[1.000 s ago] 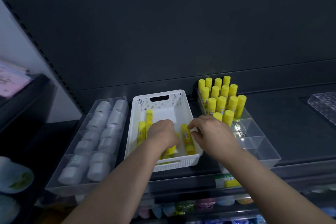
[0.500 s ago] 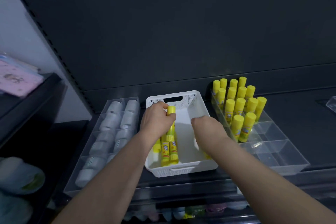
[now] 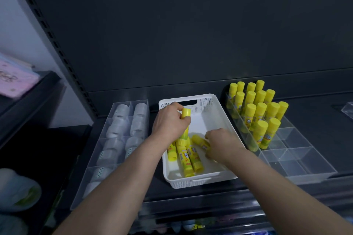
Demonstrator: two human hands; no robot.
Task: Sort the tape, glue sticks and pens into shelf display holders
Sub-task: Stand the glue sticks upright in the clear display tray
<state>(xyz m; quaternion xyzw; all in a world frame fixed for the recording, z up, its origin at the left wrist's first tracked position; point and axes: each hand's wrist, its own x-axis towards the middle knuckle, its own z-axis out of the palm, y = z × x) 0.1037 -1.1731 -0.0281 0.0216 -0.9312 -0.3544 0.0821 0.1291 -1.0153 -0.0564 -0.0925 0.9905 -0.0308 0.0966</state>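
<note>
A white perforated basket [image 3: 208, 109] stands on the dark shelf with several yellow glue sticks [image 3: 188, 158] lying in its bottom. My left hand [image 3: 170, 122] grips one glue stick [image 3: 185, 114] upright over the basket's back left. Low in the basket, my right hand [image 3: 219, 144] closes its fingers round another lying glue stick [image 3: 199, 141]. To the right, a clear compartment holder [image 3: 298, 150] carries several upright glue sticks [image 3: 257, 108] in its back cells. On the left, a clear holder [image 3: 114, 139] is full of tape rolls.
The dark back panel rises behind the holders. A lower shelf front [image 3: 191, 221] shows coloured goods below. A side shelf at left holds a pink packet [image 3: 15, 78] and pale round items [image 3: 17, 191]. Another clear holder's corner [image 3: 348, 108] shows at far right.
My left hand has lifted a glue stick out of the pile and holds it upright. My right hand went down into the basket onto another stick. The view shifted left.
</note>
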